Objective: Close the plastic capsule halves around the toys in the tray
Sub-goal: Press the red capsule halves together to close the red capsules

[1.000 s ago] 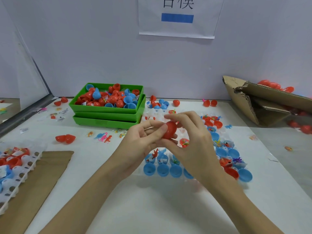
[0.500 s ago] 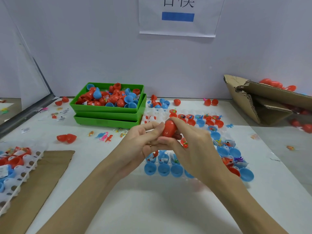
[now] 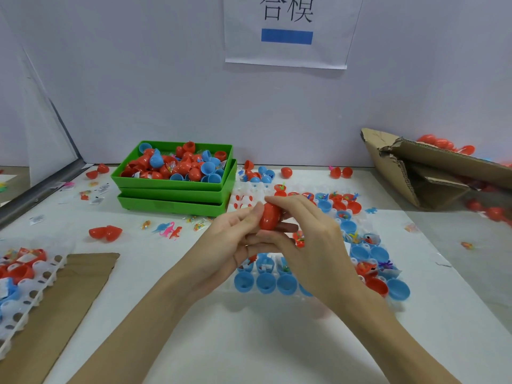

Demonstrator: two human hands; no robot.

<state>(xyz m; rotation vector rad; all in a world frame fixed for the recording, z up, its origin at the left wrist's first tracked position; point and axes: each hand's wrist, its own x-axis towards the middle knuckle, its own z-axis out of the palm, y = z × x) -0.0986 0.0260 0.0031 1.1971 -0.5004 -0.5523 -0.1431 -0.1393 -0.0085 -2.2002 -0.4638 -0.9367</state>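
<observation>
A red plastic capsule (image 3: 270,217) is held above the table between both hands. My left hand (image 3: 232,239) pinches its left side with thumb and fingers. My right hand (image 3: 313,239) curls over its top and right side. Whether the two halves are fully joined is hidden by the fingers. Below and to the right lies a clear tray (image 3: 246,202) with several open blue and red capsule halves (image 3: 266,282) holding small toys.
Stacked green bins (image 3: 171,200) full of red and blue halves stand at the back left. A torn cardboard box (image 3: 432,173) lies at the right. Another tray (image 3: 30,286) rests on cardboard (image 3: 69,300) at the left. Loose red halves (image 3: 105,233) and small toys (image 3: 169,230) litter the table.
The capsule has turned from a rounder view to an upright egg shape, and both hands have shifted slightly with it. Fingers have closed tighter round it.
</observation>
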